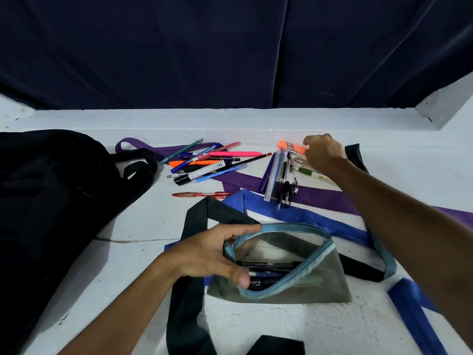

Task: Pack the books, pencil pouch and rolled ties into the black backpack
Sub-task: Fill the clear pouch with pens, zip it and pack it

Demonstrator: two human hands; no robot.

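Surface: a white painted counter (133,254), scuffed and cracked in places, backed by a dark navy velvet-like curtain (230,47) hanging in soft vertical folds. Far left on it: the black fabric backpack (51,201), slumped, its straps looping toward the middle. Centre front: a flat translucent grey pencil pouch with a light blue zip band (281,262), unzipped and gaping; inside lie several dark pens, one with a blue barrel. Your left hand (212,254) has its grip closed on the pouch's left end, fingers over the upper zip edge and thumb on the lower, keeping the mouth spread. Loose on the counter: a purple woven tie (322,194), a blue tie (302,217) and a dark green-black tie (194,290), all flat, unrolled and crossing one another. Behind them, a scattered heap of pens and pencils (207,162) in pink, orange, blue and white; to its right, a clear plastic ruler with more pens (280,179) laid alongside. Your right hand (323,152) reaches over that group near an orange highlighter (288,146); its fingers curl downward, and you cannot tell whether the grip has hold of anything.
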